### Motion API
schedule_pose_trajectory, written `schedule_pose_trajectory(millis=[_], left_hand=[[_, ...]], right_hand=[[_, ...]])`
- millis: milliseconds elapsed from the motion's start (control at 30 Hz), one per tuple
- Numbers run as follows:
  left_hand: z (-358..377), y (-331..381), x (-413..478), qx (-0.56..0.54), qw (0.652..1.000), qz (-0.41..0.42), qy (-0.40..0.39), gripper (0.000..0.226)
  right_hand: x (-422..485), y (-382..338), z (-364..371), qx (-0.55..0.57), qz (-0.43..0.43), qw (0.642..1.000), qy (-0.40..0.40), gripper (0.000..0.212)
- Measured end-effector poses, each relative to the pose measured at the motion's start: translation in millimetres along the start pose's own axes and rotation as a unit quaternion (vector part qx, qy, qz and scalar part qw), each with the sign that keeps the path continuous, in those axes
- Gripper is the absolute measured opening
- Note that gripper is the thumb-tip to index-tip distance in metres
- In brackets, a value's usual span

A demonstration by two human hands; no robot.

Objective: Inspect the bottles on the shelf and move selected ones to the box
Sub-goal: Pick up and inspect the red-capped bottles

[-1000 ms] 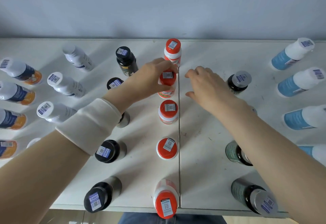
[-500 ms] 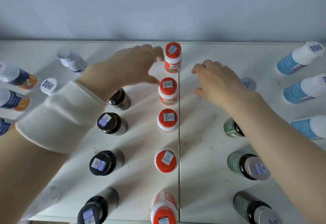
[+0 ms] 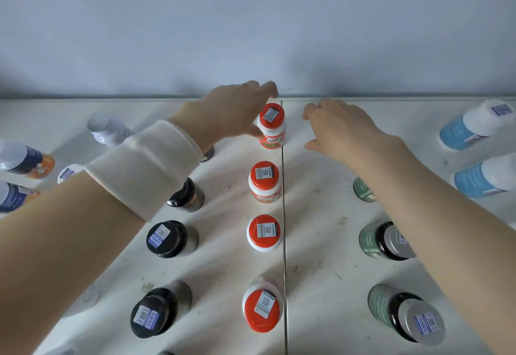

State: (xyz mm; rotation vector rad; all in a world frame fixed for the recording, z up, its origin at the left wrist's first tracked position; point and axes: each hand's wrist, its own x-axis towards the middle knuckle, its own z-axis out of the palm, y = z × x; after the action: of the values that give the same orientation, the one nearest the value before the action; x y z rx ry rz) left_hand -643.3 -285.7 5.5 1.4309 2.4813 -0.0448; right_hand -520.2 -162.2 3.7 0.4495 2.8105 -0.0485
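Bottles (image 3: 264,233) stand in rows on a white shelf (image 3: 321,243), the one at the back in a person's grasp.

Nearest the camera, black-capped bottles (image 3: 164,238) stand to the left and green bottles with silver caps (image 3: 388,240) to the right of four red-capped ones lined along the shelf's centre seam. Farther in, the left hand (image 3: 231,114), a white wristband (image 3: 142,164) on its forearm, curls round the last red-capped bottle (image 3: 270,127), thumb against its side and fingers behind the cap. The right hand (image 3: 343,128) hovers just beside it, fingers loosely bent, holding nothing. Blue bottles (image 3: 474,125) stand at the right edge, against a pale wall (image 3: 251,19).
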Motion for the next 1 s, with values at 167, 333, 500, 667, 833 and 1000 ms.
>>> schedule_pose_trajectory(millis=[167,333,500,667,833,1000], left_hand=[[15.7,7.7,9.4,-0.096,0.995,0.003,0.031,0.045],[4.3,-2.6,-19.3,-0.34,0.931,-0.035,0.124,0.035],[-11.7,3.6,-69.4,-0.611,0.783,0.026,0.115,0.032],[-2.1,22.8,-107.4,-0.679,0.726,0.028,0.104,0.042],[3.5,37.6,-129.4,-0.684,0.72,0.033,0.108,0.042],[12.3,48.2,-148.0,-0.691,0.712,0.038,0.117,0.038]], right_hand=[[-0.4,2.7,7.7,0.057,0.003,0.998,0.022,0.045],[-11.2,2.9,15.3,0.388,0.057,0.915,0.089,0.047],[-39.8,-7.7,4.2,0.74,-0.008,0.673,-0.003,0.031],[-75.1,-15.7,8.9,0.789,-0.099,0.605,0.035,0.041],[-102.2,-22.3,11.4,0.768,-0.119,0.625,0.066,0.043],[-125.6,-30.2,13.7,0.75,-0.126,0.642,0.098,0.043]])
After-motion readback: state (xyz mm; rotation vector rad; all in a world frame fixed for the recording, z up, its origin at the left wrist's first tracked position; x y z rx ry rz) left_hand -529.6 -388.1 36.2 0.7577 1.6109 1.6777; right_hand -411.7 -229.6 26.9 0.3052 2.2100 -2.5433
